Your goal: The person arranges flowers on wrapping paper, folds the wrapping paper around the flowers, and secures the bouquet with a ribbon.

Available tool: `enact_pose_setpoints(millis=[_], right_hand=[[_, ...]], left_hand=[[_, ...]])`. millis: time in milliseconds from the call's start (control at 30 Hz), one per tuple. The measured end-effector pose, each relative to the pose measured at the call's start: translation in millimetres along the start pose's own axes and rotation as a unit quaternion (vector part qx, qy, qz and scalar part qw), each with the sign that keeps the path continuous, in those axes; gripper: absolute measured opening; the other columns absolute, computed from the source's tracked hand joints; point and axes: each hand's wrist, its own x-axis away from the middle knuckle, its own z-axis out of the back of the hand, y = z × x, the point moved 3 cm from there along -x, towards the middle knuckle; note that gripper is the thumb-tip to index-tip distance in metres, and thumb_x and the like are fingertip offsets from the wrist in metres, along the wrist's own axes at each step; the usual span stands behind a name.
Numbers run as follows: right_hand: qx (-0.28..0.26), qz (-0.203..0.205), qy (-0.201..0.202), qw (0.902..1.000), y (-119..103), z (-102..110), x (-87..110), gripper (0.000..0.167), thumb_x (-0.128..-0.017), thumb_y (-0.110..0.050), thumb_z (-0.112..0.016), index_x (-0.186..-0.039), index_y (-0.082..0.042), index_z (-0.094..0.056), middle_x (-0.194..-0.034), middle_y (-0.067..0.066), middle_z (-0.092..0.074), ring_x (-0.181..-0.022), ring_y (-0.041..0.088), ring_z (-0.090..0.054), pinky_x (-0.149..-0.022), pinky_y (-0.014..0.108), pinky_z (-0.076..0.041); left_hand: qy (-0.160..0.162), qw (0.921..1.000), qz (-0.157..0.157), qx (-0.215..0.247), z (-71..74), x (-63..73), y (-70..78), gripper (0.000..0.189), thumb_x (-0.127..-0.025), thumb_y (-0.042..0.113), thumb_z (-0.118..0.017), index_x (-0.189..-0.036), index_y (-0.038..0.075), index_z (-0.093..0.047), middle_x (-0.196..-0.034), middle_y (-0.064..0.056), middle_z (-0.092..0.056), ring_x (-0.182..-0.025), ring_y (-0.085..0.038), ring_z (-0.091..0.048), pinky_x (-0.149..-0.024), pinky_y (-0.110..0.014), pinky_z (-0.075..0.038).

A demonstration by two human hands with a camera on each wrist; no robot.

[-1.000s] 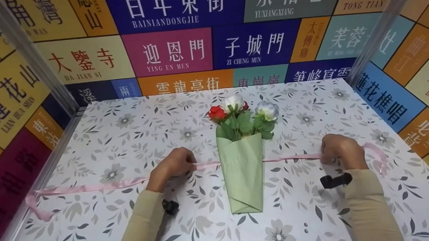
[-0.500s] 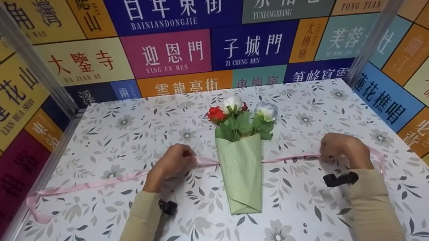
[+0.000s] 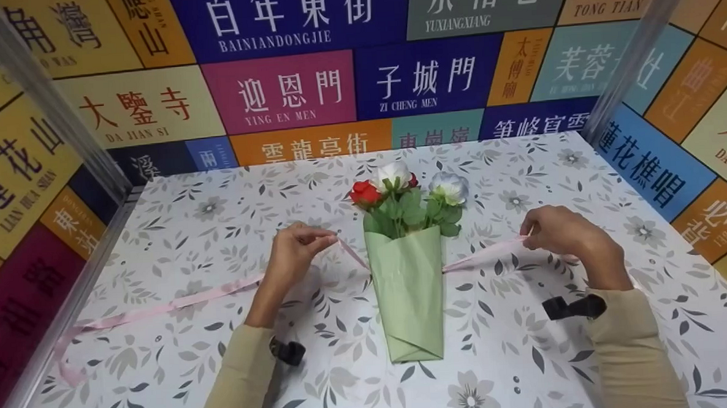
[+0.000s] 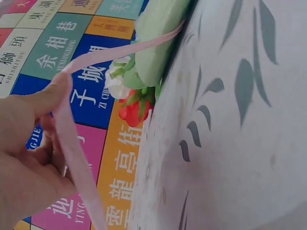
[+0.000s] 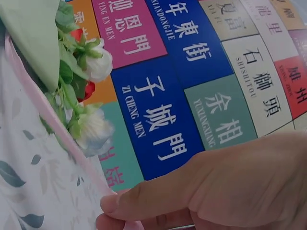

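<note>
A bouquet wrapped in pale green paper [image 3: 407,294] lies mid-table, its red flower [image 3: 364,193], white flower [image 3: 392,177] and bluish-white flower [image 3: 449,188] pointing away from me. A pink ribbon [image 3: 485,254] passes beneath the wrapping and comes out on both sides; the part underneath is hidden. My left hand [image 3: 295,250] pinches the ribbon left of the bouquet, raised off the table. On the other side my right hand [image 3: 567,232] pinches it between thumb and fingers. Both ribbon stretches slope up from the paper to my fingers, as the left wrist view also shows for the ribbon [image 4: 122,49].
The table has a white cloth with a grey leaf and flower print [image 3: 470,395]. Colourful panels with Chinese lettering [image 3: 279,91] stand behind and at the sides. The ribbon's left tail trails to the table's left edge. Black wrist straps [image 3: 573,307] sit at both cuffs.
Both hands have risen and moved slightly away from me, lifting the ribbon off the table on each side. The ribbon's left tail has shifted a little. The bouquet stays in place.
</note>
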Motion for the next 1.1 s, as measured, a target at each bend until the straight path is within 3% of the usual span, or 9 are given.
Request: enact_pose_setpoints(millis=[100, 233, 400, 567, 667, 800, 900, 1100], right_hand=[[0.01, 0.006, 0.012, 0.9999, -8.6, -0.5, 1.4, 0.024, -0.093, -0.013, -0.066, -0.111, 0.001, -0.07, -0.109, 0.021, -0.07, -0.087, 0.027, -0.065, -0.076, 0.043, -0.052], [0.029, 0.031, 0.041, 0.9982, -23.4, -3.4, -0.1, 0.017, -0.093, -0.012, -0.066, -0.105, -0.002, -0.074, -0.106, 0.018, -0.073, -0.082, 0.027, -0.067, -0.073, 0.044, -0.052], [0.061, 0.088, 0.122, 0.9867, -41.3, -4.7, 2.1, 0.011, -0.092, -0.013, -0.07, -0.098, -0.007, -0.078, -0.097, 0.012, -0.072, -0.09, 0.032, -0.064, -0.082, 0.052, -0.043], [0.076, 0.149, 0.241, 0.9559, -59.5, -5.2, 8.1, 0.008, -0.086, -0.015, -0.077, -0.091, -0.012, -0.083, -0.071, 0.005, -0.064, -0.06, 0.018, -0.053, -0.065, 0.034, -0.033], [0.066, 0.173, 0.293, 0.9379, -69.8, -6.8, 11.4, 0.008, -0.085, -0.015, -0.079, -0.092, -0.013, -0.083, -0.07, 0.006, -0.072, -0.053, 0.015, -0.054, -0.057, 0.031, -0.036], [0.045, 0.184, 0.335, 0.9228, -81.5, -10.6, 11.6, 0.01, -0.087, -0.015, -0.077, -0.096, -0.011, -0.082, -0.084, 0.008, -0.078, -0.063, 0.022, -0.066, -0.054, 0.039, -0.047], [0.037, 0.201, 0.368, 0.9069, -88.0, -14.2, 9.7, 0.012, -0.088, -0.012, -0.075, -0.098, -0.007, -0.08, -0.088, 0.01, -0.077, -0.071, 0.026, -0.069, -0.059, 0.043, -0.051], [0.008, 0.258, 0.404, 0.8776, -100.5, -23.1, 6.3, 0.016, -0.088, -0.008, -0.075, -0.103, -0.003, -0.078, -0.097, 0.013, -0.076, -0.086, 0.03, -0.071, -0.066, 0.043, -0.057]], left_hand=[[0.01, 0.9995, -0.014, 0.027, -0.1, 0.9, 3.0, 0.011, -0.086, 0.016, -0.079, -0.093, 0.01, -0.082, -0.08, -0.005, -0.065, -0.071, -0.013, -0.05, -0.061, -0.018, -0.042], [0.004, 0.9986, -0.036, 0.038, -2.2, 2.5, 6.4, 0.012, -0.087, 0.017, -0.077, -0.095, 0.01, -0.082, -0.083, -0.007, -0.071, -0.07, -0.012, -0.053, -0.06, -0.018, -0.044], [0.0, 0.9982, -0.05, 0.033, -7.0, 4.4, 11.5, 0.011, -0.088, 0.017, -0.076, -0.095, 0.009, -0.082, -0.087, -0.007, -0.075, -0.072, -0.01, -0.058, -0.062, -0.019, -0.046], [-0.007, 0.9981, -0.06, 0.012, -11.0, 6.4, 16.8, 0.012, -0.089, 0.019, -0.076, -0.096, 0.01, -0.081, -0.088, -0.006, -0.075, -0.076, -0.011, -0.058, -0.065, -0.02, -0.046], [-0.003, 0.9977, -0.067, 0.0, -12.3, 7.2, 19.1, 0.012, -0.088, 0.019, -0.077, -0.095, 0.011, -0.081, -0.088, -0.006, -0.074, -0.078, -0.013, -0.059, -0.067, -0.021, -0.046], [-0.002, 0.9984, -0.057, -0.005, -14.0, 8.3, 20.7, 0.011, -0.087, 0.02, -0.077, -0.095, 0.012, -0.081, -0.091, -0.006, -0.07, -0.084, -0.016, -0.059, -0.072, -0.025, -0.048], [0.003, 0.9985, -0.054, -0.004, -15.4, 9.3, 23.2, 0.011, -0.086, 0.018, -0.078, -0.094, 0.012, -0.082, -0.093, -0.007, -0.067, -0.086, -0.015, -0.057, -0.076, -0.027, -0.046], [0.016, 0.998, -0.061, 0.007, -16.6, 12.6, 29.0, 0.012, -0.085, 0.017, -0.079, -0.094, 0.011, -0.082, -0.089, -0.006, -0.063, -0.074, -0.013, -0.049, -0.062, -0.02, -0.04]])
